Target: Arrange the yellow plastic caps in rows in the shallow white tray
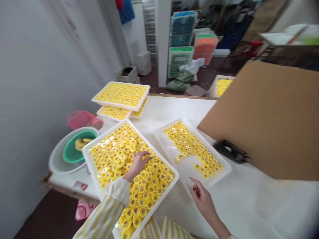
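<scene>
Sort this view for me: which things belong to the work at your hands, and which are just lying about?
At the hands:
left hand, on yellow discs in the full white tray
right hand, beside the sparser white tray

Lying about:
stacked white trays
green bowl in a white tub
pink basket
cardboard sheet

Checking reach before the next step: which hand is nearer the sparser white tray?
Right: the right hand is at the sparser white tray's lower corner. The left hand is farther away, on the yellow pieces in the full tray.
</scene>
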Demonstrator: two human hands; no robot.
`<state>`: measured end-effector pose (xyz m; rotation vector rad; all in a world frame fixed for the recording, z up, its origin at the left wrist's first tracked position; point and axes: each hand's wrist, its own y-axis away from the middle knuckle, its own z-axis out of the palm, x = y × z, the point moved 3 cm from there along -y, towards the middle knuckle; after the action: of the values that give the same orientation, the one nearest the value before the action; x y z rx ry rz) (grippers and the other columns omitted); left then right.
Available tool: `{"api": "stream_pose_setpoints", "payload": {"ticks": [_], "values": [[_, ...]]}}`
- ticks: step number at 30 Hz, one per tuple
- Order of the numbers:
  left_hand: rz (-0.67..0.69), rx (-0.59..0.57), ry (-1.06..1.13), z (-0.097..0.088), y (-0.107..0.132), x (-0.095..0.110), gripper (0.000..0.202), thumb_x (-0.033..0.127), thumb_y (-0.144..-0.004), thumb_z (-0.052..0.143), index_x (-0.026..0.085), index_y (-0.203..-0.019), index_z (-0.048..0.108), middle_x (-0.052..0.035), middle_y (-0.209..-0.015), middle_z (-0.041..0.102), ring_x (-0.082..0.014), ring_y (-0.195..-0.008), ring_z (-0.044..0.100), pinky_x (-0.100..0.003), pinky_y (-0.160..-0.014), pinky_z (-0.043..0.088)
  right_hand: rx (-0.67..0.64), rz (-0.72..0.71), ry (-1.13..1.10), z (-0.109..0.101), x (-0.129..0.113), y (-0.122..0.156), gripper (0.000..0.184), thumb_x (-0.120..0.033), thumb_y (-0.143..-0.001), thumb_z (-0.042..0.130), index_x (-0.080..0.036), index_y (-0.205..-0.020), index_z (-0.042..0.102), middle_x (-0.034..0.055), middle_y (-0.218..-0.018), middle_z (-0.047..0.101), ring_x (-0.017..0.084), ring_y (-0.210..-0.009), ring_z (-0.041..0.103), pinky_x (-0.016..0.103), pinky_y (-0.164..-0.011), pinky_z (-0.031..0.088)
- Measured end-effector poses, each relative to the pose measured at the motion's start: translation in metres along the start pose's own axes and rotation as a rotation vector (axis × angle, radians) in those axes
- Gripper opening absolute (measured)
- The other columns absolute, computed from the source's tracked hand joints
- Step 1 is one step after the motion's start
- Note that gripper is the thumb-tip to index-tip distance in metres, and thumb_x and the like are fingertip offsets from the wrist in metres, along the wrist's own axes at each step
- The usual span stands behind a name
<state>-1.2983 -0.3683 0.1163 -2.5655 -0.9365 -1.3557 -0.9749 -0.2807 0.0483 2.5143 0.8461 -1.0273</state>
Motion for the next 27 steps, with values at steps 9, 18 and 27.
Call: {"api": "stream_pose_setpoints", "payload": {"ticks": [9,18,27], "values": [[0.044,-0.051,-0.357,0.031,-0.005,-0.045,0.037,0.037,-0.091,0.034,0.018,-0.096,0.066,-0.0135,-0.115,0.059,-0.0249,-0.094,0.059,-0.054,-0.099,0.028,0.056,0.453,0.592,-0.001,0.132,-0.027,0.031,-0.033,-0.089,0.045,-0.012,-0.106,0.061,0.0146,-0.095,0.062,0.029,-0.096,0.053,0.038,-0.078,0.040],[0.105,0.094,-0.619,0.020,0.012,-0.056,0.031,0.038,-0.092,0.038,0.025,-0.110,0.060,-0.0106,-0.121,0.058,-0.0299,-0.111,0.054,-0.049,-0.092,0.034,0.019,0.612,0.712,0.010,0.166,-0.047,0.037,-0.038,-0.087,0.052,-0.012,-0.113,0.059,0.0154,-0.106,0.055,0.029,-0.103,0.043,0.039,-0.085,0.029],[0.150,0.197,-0.683,0.026,0.022,-0.031,0.027,0.036,-0.092,0.040,0.024,-0.106,0.061,-0.0093,-0.125,0.055,-0.0315,-0.115,0.049,-0.053,-0.095,0.034,0.096,0.679,0.729,0.019,0.168,-0.051,0.043,-0.048,-0.086,0.051,-0.010,-0.097,0.068,0.0222,-0.146,0.028,0.042,-0.137,0.007,0.054,-0.104,0.012]]}}
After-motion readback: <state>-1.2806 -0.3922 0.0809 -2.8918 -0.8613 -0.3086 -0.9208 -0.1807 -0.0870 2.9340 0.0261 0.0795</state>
